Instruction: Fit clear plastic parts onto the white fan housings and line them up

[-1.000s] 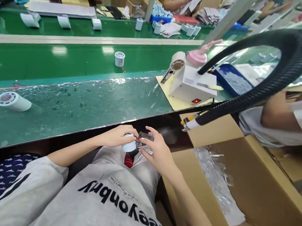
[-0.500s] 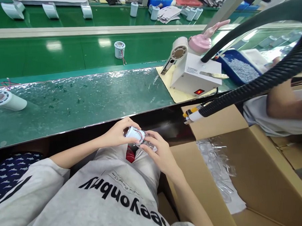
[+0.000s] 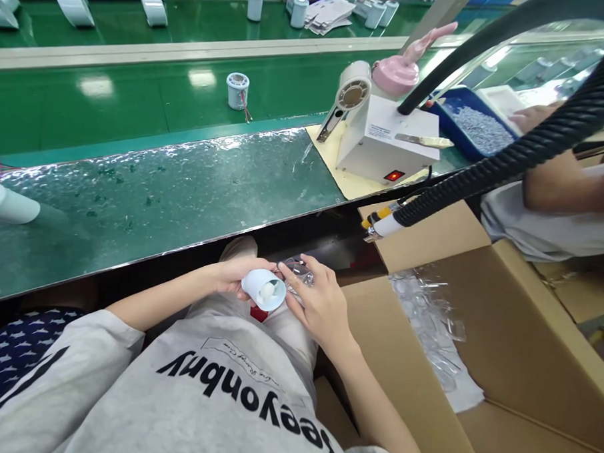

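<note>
Above my lap, my left hand (image 3: 233, 275) is closed around a pale blue fan housing (image 3: 257, 284). The housing's open end points toward me and to the right, showing a round white hub with blades inside. Close against it on the right, my right hand (image 3: 324, 300) has its fingers closed on a clear plastic piece (image 3: 303, 274). Thin dark red wires (image 3: 292, 261) run between the two hands. Part of the clear piece is hidden behind the right fingers, so how it meets the housing cannot be made out.
An open carton (image 3: 527, 337) at right holds several clear plastic parts (image 3: 429, 321). A corrugated black hose (image 3: 499, 161) hangs above it. On the green bench (image 3: 180, 192) stands a white box machine (image 3: 388, 139). Another housing (image 3: 13, 202) lies at left; a co-worker's arm (image 3: 555, 182) is at right.
The fan housing has been turned in my left hand, so its open bladed end now faces me. The wired end has swung away, and my right hand keeps the clear piece.
</note>
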Tool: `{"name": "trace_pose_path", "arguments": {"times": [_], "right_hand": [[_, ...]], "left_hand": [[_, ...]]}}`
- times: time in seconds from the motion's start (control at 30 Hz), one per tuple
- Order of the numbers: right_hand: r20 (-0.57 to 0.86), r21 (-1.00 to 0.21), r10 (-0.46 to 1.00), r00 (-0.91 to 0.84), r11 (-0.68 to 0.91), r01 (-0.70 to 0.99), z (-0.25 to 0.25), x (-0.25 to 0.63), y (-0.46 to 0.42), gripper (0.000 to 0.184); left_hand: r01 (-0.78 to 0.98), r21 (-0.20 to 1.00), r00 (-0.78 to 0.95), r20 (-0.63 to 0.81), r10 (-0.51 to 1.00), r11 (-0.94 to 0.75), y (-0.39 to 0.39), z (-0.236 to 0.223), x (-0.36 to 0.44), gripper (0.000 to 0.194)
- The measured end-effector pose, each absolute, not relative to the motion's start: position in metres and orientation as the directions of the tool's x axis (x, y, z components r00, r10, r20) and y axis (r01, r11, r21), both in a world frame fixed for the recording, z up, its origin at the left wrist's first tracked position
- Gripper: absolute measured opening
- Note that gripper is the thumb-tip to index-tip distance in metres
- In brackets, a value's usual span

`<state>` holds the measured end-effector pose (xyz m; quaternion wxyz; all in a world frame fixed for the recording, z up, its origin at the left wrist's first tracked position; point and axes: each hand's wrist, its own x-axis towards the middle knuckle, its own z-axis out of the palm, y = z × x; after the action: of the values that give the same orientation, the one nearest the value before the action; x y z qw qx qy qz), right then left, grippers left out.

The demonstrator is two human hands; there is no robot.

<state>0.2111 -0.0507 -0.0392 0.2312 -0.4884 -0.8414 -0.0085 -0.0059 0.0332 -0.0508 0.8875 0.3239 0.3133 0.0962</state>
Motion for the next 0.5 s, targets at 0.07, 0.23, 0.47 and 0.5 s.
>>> {"name": "trace_pose_path", "arguments": {"times": [0.07, 0.23, 0.47, 0.5], "right_hand": [[0.346, -0.221, 0.851, -0.397, 0.484, 0.846, -0.037, 0.209, -0.046, 0.043], [0.253, -0.287, 0.896, -0.364, 0.429, 0.857, -0.031, 0.208, -0.041, 0.031], [0.079, -0.687, 0.943, -0.322, 0.286, 0.668, -0.026, 0.211, -0.04, 0.003], [0.076, -0.726, 0.953, -0.292, 0.254, 0.639, -0.025, 0.211, -0.04, 0.004]], "left_hand": [[0.106, 0.739, 0.754, -0.496, 0.431, 0.666, 0.035, -0.043, -0.004, 0.03], [0.276, 0.928, 0.637, -0.37, 0.676, 0.248, 0.028, -0.019, -0.006, 0.012], [0.38, 0.869, 0.621, 0.014, 0.783, -0.317, 0.018, -0.017, -0.008, 0.021], [0.339, 0.892, 0.609, 0.034, 0.792, -0.298, 0.019, -0.019, -0.008, 0.026]]}}
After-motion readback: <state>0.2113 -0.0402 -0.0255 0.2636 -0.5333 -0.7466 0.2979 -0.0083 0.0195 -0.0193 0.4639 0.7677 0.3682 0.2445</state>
